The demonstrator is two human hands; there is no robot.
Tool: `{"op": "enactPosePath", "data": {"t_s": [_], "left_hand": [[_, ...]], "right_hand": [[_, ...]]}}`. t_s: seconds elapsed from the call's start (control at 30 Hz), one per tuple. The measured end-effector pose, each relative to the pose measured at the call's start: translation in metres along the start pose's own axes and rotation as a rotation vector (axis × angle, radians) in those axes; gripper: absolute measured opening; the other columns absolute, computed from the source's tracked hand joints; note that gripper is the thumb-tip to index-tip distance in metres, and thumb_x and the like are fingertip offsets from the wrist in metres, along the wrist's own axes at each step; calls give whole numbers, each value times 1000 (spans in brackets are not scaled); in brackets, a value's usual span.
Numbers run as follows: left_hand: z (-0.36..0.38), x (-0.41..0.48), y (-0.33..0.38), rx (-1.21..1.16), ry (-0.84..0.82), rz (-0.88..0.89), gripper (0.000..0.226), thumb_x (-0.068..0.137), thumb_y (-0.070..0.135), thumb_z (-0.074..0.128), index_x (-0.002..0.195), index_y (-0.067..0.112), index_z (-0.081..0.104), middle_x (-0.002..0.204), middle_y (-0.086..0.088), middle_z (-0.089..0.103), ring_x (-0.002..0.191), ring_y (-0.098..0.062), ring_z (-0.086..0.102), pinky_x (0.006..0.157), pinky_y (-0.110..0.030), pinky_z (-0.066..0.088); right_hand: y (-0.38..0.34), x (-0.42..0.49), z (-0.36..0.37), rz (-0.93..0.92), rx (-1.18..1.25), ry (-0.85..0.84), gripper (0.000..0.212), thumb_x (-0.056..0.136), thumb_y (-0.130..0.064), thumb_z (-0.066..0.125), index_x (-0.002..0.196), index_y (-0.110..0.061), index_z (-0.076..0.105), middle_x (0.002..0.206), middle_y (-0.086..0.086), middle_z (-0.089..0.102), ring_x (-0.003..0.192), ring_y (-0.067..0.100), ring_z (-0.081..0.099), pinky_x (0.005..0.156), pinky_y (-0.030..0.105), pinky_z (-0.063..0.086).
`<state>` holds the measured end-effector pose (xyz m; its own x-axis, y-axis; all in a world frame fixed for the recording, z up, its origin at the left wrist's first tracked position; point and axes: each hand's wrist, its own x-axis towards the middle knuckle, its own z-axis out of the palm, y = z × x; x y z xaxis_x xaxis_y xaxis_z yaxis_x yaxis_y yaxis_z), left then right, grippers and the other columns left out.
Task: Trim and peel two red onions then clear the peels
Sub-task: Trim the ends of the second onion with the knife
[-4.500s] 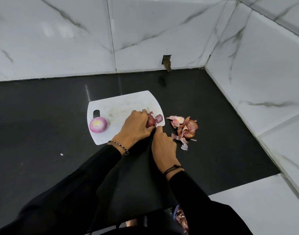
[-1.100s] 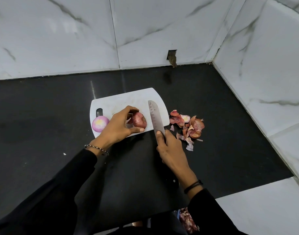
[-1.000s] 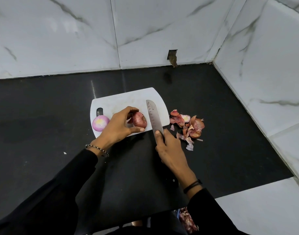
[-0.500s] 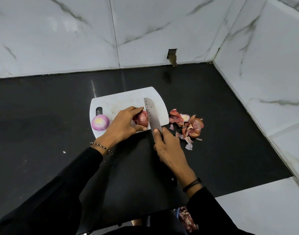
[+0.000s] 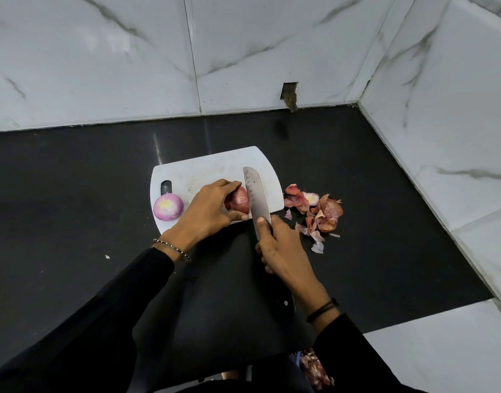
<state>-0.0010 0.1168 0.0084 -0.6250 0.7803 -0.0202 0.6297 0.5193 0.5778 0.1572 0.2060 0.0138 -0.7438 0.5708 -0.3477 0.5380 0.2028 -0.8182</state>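
Observation:
A white cutting board point(image 5: 215, 167) lies on the black counter. My left hand point(image 5: 209, 211) grips a red onion point(image 5: 240, 202) still in its skin on the board's near edge. My right hand point(image 5: 280, 248) holds a knife point(image 5: 256, 195), index finger along the spine, and the blade stands against the onion's right end. A peeled onion point(image 5: 168, 207), pale purple with a yellowish cut top, sits on the board's left corner by the handle slot. A pile of red peels point(image 5: 314, 214) lies on the counter just right of the board.
White marble walls point(image 5: 243, 52) close the counter at the back and on the right. A small dark hole point(image 5: 289, 96) sits in the back wall. A white speck point(image 5: 107, 256) lies on the black counter point(image 5: 73, 194) to the left. A white ledge point(image 5: 442, 350) runs at bottom right.
The knife has moved left across the board until its blade meets the onion's right end. My left hand shifted its hold on the onion slightly. Earlier, both hands worked together at this onion.

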Motion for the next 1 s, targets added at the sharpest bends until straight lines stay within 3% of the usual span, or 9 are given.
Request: {"op": "enactPosePath", "data": {"t_s": [0.07,0.13,0.3,0.47,0.77,1.0], "left_hand": [[-1,0,2,18,-11,-5,80,76,35,85,144,10,50,133,-7,59,116,-26,57,98,-31,46],[-2,2,4,33,-15,-6,76,77,34,85,140,8,53,129,-9,62,113,-27,59,96,-33,47],[-5,4,7,56,-54,-18,57,78,30,84,124,7,60,116,-11,70,103,-30,63,91,-43,52],[-4,7,7,112,-72,3,49,80,30,81,118,9,59,110,-13,69,99,-33,61,85,-42,51],[-4,5,11,136,-75,16,47,84,27,78,120,7,56,109,-14,65,92,-26,53,78,-31,41],[-8,4,17,178,-108,9,56,88,29,74,133,4,51,120,-16,62,106,-31,56,90,-36,45]], "right_hand": [[-2,0,-2,27,59,-24,30,105,-48,36,103,-23,52,86,7,63,64,16,58,52,31,52],[-4,0,-2,36,81,-40,31,105,-46,36,105,-21,53,83,5,61,63,14,55,48,26,46],[-8,2,-4,52,90,-80,29,106,-45,34,96,-21,49,79,5,57,54,12,50,44,24,42],[-8,6,-9,62,-4,-101,30,105,-48,32,100,-23,46,83,7,58,56,14,53,46,25,44],[-10,6,-8,68,-27,-137,28,104,-49,32,95,-26,44,79,5,54,54,14,52,48,27,46],[-13,5,-12,58,-78,-152,28,105,-47,31,91,-25,42,77,4,53,53,15,54,50,29,48]]}}
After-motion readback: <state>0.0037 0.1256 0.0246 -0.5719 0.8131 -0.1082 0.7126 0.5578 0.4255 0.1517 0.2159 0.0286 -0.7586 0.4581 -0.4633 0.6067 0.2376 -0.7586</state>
